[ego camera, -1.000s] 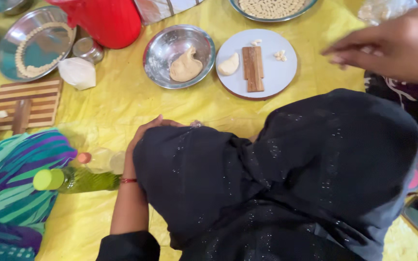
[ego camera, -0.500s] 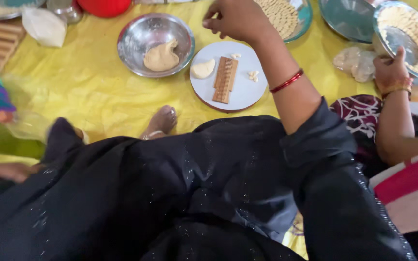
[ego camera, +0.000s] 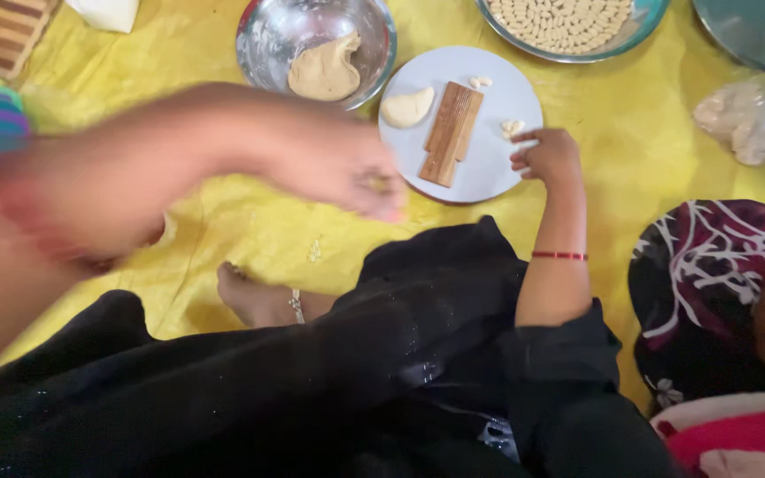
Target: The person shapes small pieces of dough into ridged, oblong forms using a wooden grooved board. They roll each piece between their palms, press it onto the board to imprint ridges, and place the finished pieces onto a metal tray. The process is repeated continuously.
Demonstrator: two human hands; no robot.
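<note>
A yellow sheet (ego camera: 223,221) covers the floor, and the person's black robe (ego camera: 312,381) fills the bottom of the view. The left hand (ego camera: 347,173) crosses the middle, blurred by motion, where half a second ago it lay low at the left edge; its grip cannot be told, though a bit of something pale seems to show at the fingertips. The steel bowl (ego camera: 267,35) holds a lump of dough (ego camera: 325,71). Beside it the white plate (ego camera: 498,159) carries a ridged wooden board (ego camera: 453,133), a dough piece (ego camera: 407,106) and small shaped bits (ego camera: 513,127). The right hand (ego camera: 549,158), earlier raised over the far tray (ego camera: 568,22), now rests on the plate's right edge, fingers curled narrow just beside the bits. A bare foot (ego camera: 258,296) shows below.
</note>
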